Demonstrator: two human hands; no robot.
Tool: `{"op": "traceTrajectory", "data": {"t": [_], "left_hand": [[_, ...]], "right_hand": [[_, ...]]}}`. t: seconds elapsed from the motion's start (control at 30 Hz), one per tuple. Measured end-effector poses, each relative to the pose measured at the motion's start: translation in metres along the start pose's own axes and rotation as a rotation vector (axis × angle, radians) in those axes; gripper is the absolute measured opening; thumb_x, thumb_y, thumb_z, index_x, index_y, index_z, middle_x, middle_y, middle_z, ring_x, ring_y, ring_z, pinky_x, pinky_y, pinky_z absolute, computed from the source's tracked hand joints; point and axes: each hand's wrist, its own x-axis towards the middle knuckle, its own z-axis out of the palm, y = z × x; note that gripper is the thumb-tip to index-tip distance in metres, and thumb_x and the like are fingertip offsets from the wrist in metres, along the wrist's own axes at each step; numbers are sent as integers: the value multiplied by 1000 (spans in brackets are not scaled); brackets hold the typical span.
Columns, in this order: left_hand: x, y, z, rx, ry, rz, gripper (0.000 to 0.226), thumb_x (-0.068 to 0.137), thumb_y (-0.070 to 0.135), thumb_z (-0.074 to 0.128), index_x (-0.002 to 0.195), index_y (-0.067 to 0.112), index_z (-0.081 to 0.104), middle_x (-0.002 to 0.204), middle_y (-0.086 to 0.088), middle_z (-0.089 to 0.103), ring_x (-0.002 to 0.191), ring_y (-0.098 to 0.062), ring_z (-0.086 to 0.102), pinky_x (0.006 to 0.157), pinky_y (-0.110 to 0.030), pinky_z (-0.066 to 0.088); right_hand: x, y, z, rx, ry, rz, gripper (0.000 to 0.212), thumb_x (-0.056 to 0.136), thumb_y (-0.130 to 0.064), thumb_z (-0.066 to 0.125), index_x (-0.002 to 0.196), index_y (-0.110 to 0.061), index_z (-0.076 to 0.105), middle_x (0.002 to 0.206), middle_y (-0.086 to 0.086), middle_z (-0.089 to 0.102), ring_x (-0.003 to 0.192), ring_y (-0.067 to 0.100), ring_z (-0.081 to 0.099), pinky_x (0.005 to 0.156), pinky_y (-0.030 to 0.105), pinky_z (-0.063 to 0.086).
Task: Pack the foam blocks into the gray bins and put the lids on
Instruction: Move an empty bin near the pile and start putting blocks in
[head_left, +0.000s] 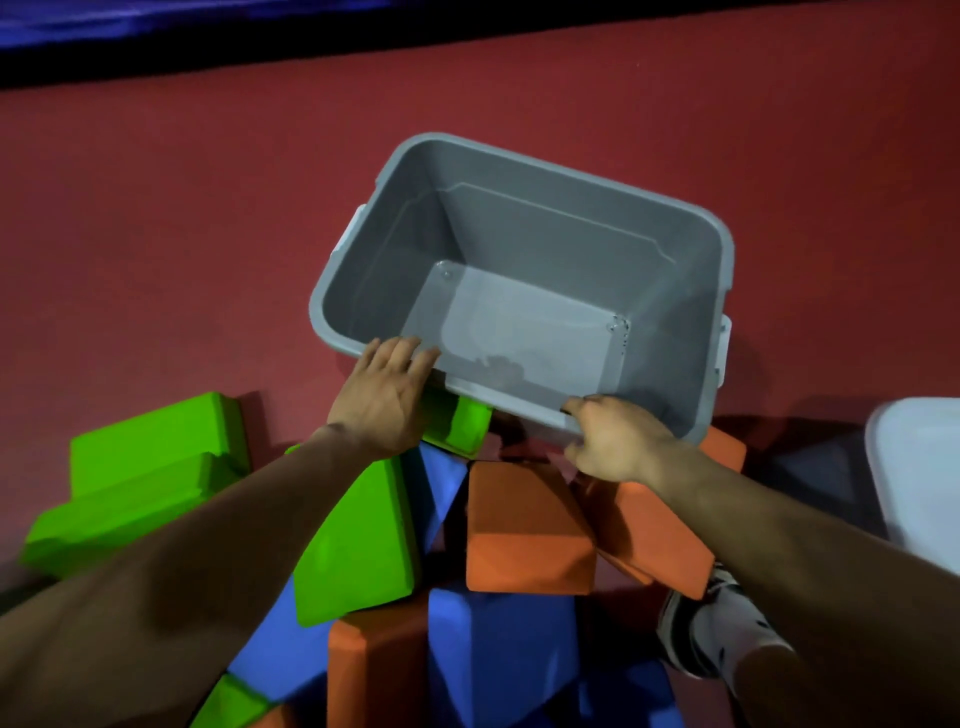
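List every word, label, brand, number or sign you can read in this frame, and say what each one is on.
No text here is legible.
Gray bin: no label; the small raised marks at its floor corners are too blurred to read.
Foam blocks: plain green, blue and orange faces, no print.
White lid: blank.
Shoe: black-and-white pattern, no brand that can be read.

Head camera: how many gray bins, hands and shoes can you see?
gray bin: 1
hands: 2 (left hand, right hand)
shoe: 1
Total: 4
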Motion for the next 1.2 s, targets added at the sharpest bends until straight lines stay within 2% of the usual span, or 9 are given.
{"op": "traceTrajectory", "data": {"t": [0.2, 0.3, 0.37, 0.47, 0.57, 0.67, 0.8, 1.03, 1.2], "left_hand": [[-40, 32, 2, -88, 73, 139, 62, 61, 25, 47, 119, 9, 62, 123, -15, 61, 107, -34, 58, 88, -39, 44], [-48, 40, 14, -61, -18, 157, 56, 58, 25, 49, 109, 9, 66, 113, -13, 67, 96, -33, 65, 82, -36, 51], [-46, 40, 22, -14, -79, 136, 66, 54, 24, 58, 118, 9, 65, 120, -12, 66, 106, -33, 64, 93, -43, 51], [-35, 40, 32, 103, -130, 26, 88, 46, 26, 78, 131, 9, 60, 128, -12, 62, 117, -34, 60, 104, -56, 42], [-25, 42, 44, 199, -118, -34, 91, 46, 28, 87, 130, 6, 60, 122, -14, 61, 111, -37, 57, 104, -61, 41], [-21, 40, 52, 274, -31, -37, 75, 57, 23, 81, 127, 7, 59, 109, -14, 56, 98, -35, 50, 93, -53, 45], [-13, 35, 46, 274, 2, -1, 57, 59, 25, 74, 113, 14, 60, 104, -12, 55, 93, -35, 52, 91, -51, 41], [-41, 35, 6, 229, -208, -26, 96, 57, 55, 75, 133, 7, 41, 123, -10, 57, 119, -33, 54, 117, -55, 21], [-84, 62, -60, 8, -106, -162, 80, 58, 73, 63, 115, 21, 43, 111, -2, 65, 107, -29, 60, 88, -40, 39]], "right_hand": [[-31, -40, 18, 9, 422, -290, 54, 74, -38, 53, 124, -18, 58, 123, 3, 59, 116, 26, 55, 99, 40, 47], [-42, -60, 38, 32, 334, -354, 43, 78, -41, 50, 115, -20, 60, 117, 2, 60, 113, 25, 55, 96, 41, 49], [-45, -69, 52, 48, 244, -348, 40, 82, -46, 50, 113, -21, 58, 118, 2, 58, 116, 25, 53, 96, 43, 48], [-41, -70, 76, 81, 8, -278, 75, 78, -65, 59, 136, -20, 44, 145, 4, 43, 133, 29, 41, 107, 43, 38], [-35, -62, 101, 27, -174, -209, 124, 63, -77, 68, 157, -20, 11, 164, 8, 13, 148, 32, 19, 117, 49, 21], [-34, -60, 120, -89, -226, -169, 124, 67, -69, 71, 157, -21, 0, 165, 12, 5, 150, 38, 13, 115, 59, 19], [-36, -60, 121, -102, -211, -166, 114, 75, -56, 69, 157, -16, 1, 165, 14, 8, 149, 39, 15, 114, 60, 20], [-75, -67, 83, 309, -72, -1, 106, 67, -56, 72, 150, -10, 25, 143, 11, 49, 129, 31, 48, 104, 37, 43], [-127, -76, 42, 535, 61, 221, 90, 58, -66, 74, 129, -19, 47, 121, 2, 67, 111, 23, 64, 84, 27, 50]]}}
